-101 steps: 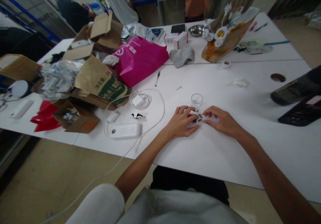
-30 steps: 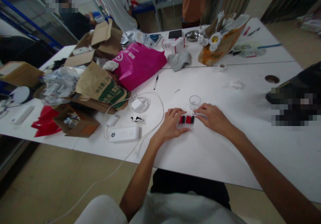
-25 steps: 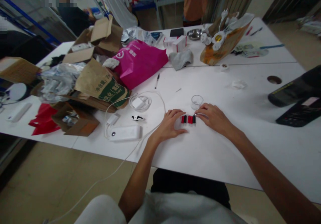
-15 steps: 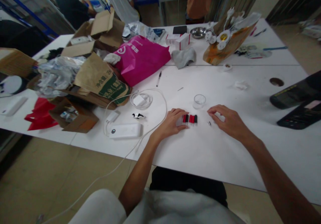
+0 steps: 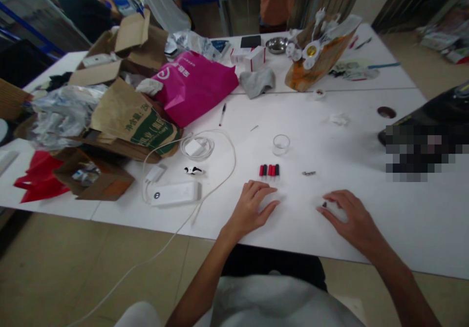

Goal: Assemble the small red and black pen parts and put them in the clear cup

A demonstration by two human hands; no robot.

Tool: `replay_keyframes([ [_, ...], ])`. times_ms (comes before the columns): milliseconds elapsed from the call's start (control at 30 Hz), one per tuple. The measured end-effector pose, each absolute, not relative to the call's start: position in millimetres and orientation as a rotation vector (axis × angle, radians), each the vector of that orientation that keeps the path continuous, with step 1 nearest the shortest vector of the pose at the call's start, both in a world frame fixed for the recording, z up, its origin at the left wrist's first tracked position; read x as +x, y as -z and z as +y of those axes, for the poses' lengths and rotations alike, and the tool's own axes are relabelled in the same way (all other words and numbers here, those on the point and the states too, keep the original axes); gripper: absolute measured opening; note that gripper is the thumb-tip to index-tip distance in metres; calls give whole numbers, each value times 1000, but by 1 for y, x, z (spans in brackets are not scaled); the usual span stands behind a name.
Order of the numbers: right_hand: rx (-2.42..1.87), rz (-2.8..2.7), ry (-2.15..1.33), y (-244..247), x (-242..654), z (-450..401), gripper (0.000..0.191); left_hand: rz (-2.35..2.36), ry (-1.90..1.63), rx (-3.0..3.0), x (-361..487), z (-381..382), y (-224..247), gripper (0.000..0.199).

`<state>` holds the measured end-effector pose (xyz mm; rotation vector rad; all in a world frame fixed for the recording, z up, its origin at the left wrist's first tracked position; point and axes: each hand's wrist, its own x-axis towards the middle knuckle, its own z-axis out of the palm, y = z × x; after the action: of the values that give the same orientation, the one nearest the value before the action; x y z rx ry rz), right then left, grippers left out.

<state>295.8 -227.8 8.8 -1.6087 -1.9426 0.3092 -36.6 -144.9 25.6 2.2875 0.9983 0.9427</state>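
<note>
My left hand rests low over the white table, thumb and fingers apart with nothing between them. Just beyond it, several small red and black cylinders stand side by side in a row. To the right, my right hand is curled, its thumb and fingertips around a small dark piece whose kind is too small to make out. Small metallic pieces lie on the table beyond that hand. A clear round dish sits past the row of cylinders.
On the left are a white power bank, a looped white cable and a small open carton. A pink bag and cardboard boxes stand behind. A dark bottle-like object is at right. People stand beyond the table.
Both hands have drawn back towards me and away from the cylinders, the right one also outward. A small dark piece now shows at my right fingertips. The view has shifted slightly.
</note>
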Motion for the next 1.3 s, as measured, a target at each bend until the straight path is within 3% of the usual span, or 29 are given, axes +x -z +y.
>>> replay_keyframes([
  [233, -1555, -1888, -337, 2, 291, -232, 5, 955, -921, 2317, -33, -153, -23, 25],
  [633, -1414, -1879, -318, -58, 261, -156, 22, 998, -949, 2294, -33, -153, -19, 18],
  [833, -1346, -2098, -406, -55, 269, -119, 22, 1029, -927, 2249, -35, -151, -17, 19],
  [1300, -1328, -2594, -222, -40, 270, -96, 19, 997, -970, 2098, -36, -144, -19, 17],
])
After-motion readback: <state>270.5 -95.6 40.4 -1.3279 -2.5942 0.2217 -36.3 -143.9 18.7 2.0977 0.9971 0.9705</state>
